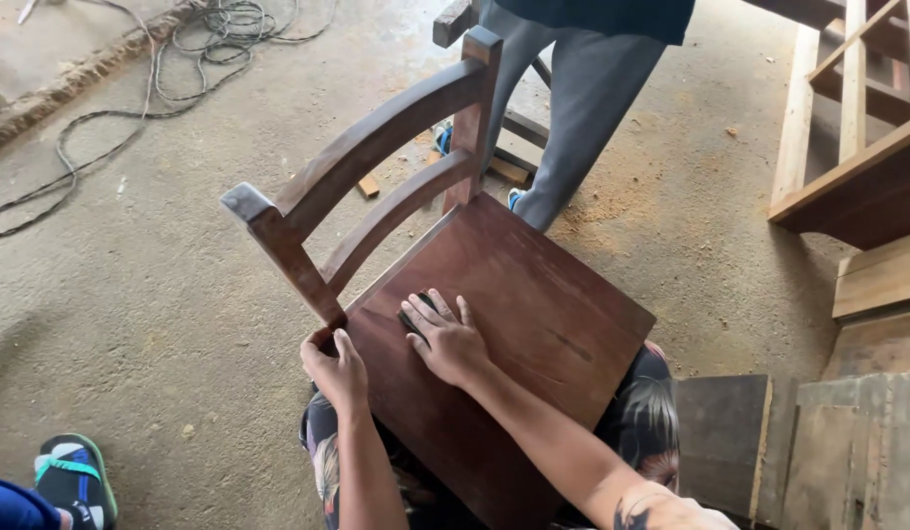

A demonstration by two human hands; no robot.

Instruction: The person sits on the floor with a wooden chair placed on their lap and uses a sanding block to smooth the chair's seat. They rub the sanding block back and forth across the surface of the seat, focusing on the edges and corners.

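A dark sanding pad (pixel 416 316) is pressed flat by the right hand (pixel 447 341) on the brown wooden chair's seat (pixel 533 304) — the seat edge, at nine o'clock, is clamped in the left hand (pixel 335 371).

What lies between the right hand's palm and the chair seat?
In the head view, a small dark sanding pad lies under the right hand, pressed flat on the chair seat; only its edge shows past the fingers.
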